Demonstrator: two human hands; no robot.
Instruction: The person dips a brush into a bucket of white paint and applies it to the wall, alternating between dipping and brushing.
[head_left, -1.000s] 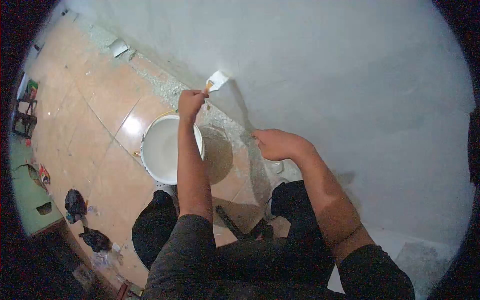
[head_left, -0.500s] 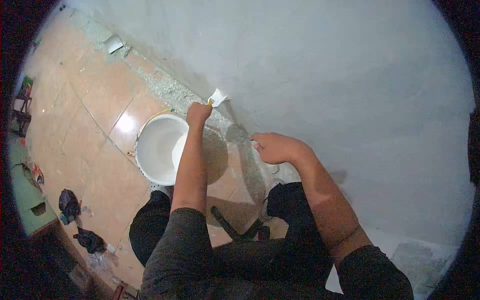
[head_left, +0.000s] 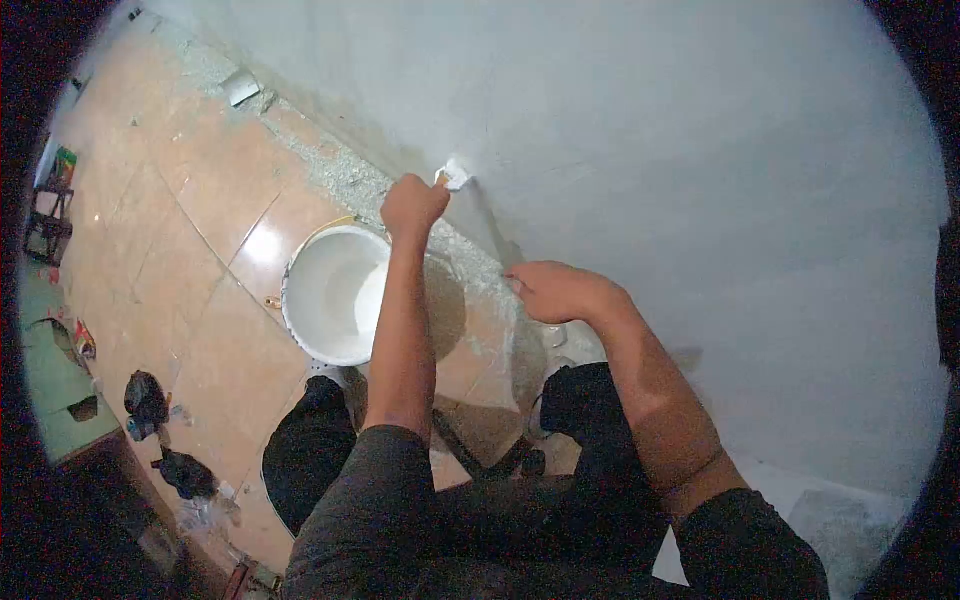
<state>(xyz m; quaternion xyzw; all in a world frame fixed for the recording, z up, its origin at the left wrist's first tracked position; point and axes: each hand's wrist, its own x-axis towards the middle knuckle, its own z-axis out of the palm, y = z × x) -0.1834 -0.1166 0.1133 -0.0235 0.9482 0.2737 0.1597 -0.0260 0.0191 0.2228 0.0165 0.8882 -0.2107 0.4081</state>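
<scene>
This is a room in a building being painted or done up. A bare, pale plastered wall (head_left: 700, 150) meets an orange tiled floor (head_left: 170, 230) spattered with specks along its base. A bucket (head_left: 296, 330) of white paint stands there, a brush (head_left: 455, 176) touches the wall, and dark bags (head_left: 147, 397) and scraps litter the floor.

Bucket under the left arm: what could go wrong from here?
The open bucket sits close to the left knee and under the forearm; a shift could tip it. The brush in the left hand works low on the wall, so paint may drip on the tiles.
</scene>
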